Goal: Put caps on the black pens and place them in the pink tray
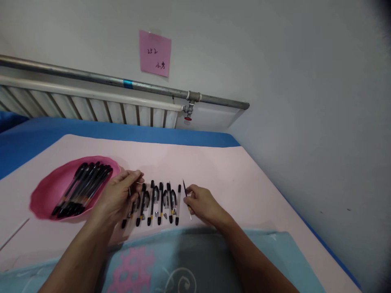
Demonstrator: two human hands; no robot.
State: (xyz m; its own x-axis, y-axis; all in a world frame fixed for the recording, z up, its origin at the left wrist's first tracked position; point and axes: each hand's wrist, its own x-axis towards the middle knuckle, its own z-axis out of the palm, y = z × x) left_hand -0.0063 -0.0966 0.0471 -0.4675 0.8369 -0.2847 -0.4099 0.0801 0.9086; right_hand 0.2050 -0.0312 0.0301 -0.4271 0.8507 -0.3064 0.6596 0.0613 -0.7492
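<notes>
My right hand (198,202) pinches a thin pen refill (185,188), dark along its upper part, with its pale tip pointing down. It is just right of a row of clear pen barrels (179,203) with black ends. Between the barrels lie black pen caps (173,198) and small silver cone tips (165,216). My left hand (120,191) is over the row's left end, fingers curled with thumb and forefinger close together. A thin dark piece shows by its palm; what it holds is mostly hidden.
A pink bowl (39,195) holding several black-capped pens (87,187) stands left on the pink tabletop (214,162). A white stick (14,234) lies at far left. Blue patterned cloth (259,244) covers the near edge. Behind are a radiator (116,112), pipe and wall.
</notes>
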